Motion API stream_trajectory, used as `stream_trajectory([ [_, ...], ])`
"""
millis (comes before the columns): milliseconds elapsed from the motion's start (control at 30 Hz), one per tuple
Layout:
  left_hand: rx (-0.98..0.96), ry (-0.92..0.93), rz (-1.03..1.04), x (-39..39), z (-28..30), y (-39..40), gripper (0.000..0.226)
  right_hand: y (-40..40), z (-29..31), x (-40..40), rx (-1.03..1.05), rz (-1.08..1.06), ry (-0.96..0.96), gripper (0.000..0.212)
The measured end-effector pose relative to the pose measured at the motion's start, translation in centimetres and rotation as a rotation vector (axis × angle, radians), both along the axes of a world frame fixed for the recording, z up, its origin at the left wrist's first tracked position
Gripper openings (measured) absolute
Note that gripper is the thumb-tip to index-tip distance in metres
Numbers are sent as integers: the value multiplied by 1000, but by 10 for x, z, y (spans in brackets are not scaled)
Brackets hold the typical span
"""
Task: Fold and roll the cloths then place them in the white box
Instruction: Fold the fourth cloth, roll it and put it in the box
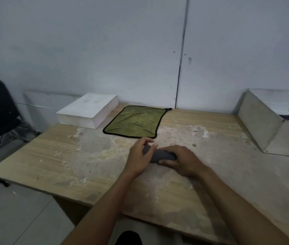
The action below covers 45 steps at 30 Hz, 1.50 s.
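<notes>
Now both my hands wrap grey cloth roll (159,154) mid-surface: left hand (139,156), right hand (184,160). Risk: loose grip, roll springs open on carry to white box (263,128), right edge. Green cloth (134,122) flat, far edge.

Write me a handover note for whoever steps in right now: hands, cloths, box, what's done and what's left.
Left hand and right hand: both on the grey cloth roll, mid-table.
Green cloth: flat and unfolded, behind the hands, beside the white box.
Done: grey cloth looks rolled.
Left: put the grey roll in the box, then fold, roll and box the green cloth.
</notes>
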<state>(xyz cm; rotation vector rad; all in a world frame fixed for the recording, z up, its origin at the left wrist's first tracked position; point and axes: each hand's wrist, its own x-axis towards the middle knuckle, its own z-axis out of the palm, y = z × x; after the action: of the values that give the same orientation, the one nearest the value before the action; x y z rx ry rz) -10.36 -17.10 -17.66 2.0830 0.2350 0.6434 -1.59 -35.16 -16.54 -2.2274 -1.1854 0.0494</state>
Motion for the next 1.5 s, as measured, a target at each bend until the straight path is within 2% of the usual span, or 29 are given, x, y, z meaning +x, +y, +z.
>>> stream_trajectory([
  [67, 24, -4, -55, 1, 0, -2, 17, 2, 1, 3, 42, -14, 46, 33],
  [133, 28, 11, -4, 9, -1, -3, 23, 4, 2, 10, 61, -14, 86, 32],
  [267, 68, 39, 103, 22, -2, -1, 42, -5, 6, 20, 55, 39, 148, 51],
  [367, 103, 34, 152, 30, -4, 2, 53, -19, 6, 32, 77, 58, 171, 51],
  [567, 120, -30, 136, 36, -8, 8, 45, -28, -2, 43, 201, 98, 190, 38],
  [733, 38, 16, 230, 51, -7, 14, 59, -17, -5, 63, 314, 134, 257, 31],
  [833, -59, 113, 313, 63, 8, 16, 70, -6, 2, 77, 432, 120, 284, 28],
  [933, -176, 279, 309, 68, 36, 17, 64, -2, 17, 82, 498, 60, 367, 20],
  [1033, -516, 443, 181, 69, 65, 14, 57, -8, 40, 78, 549, -29, 623, 17],
  [1100, -812, 449, 62, 66, 86, 4, 42, -16, 60, 74, 583, -99, 738, 22],
  [1167, -966, 375, 6, 68, 109, -5, 35, -24, 87, 70, 595, -182, 821, 26],
  [1233, -956, 320, 1, 71, 135, -15, 32, -32, 112, 63, 623, -280, 912, 31],
  [1333, -907, 331, -56, 82, 179, -29, 26, -46, 151, 56, 767, -434, 1029, 41],
  [1500, -756, 345, -95, 105, 231, -53, 14, -65, 204, 50, 1033, -546, 1087, 51],
])
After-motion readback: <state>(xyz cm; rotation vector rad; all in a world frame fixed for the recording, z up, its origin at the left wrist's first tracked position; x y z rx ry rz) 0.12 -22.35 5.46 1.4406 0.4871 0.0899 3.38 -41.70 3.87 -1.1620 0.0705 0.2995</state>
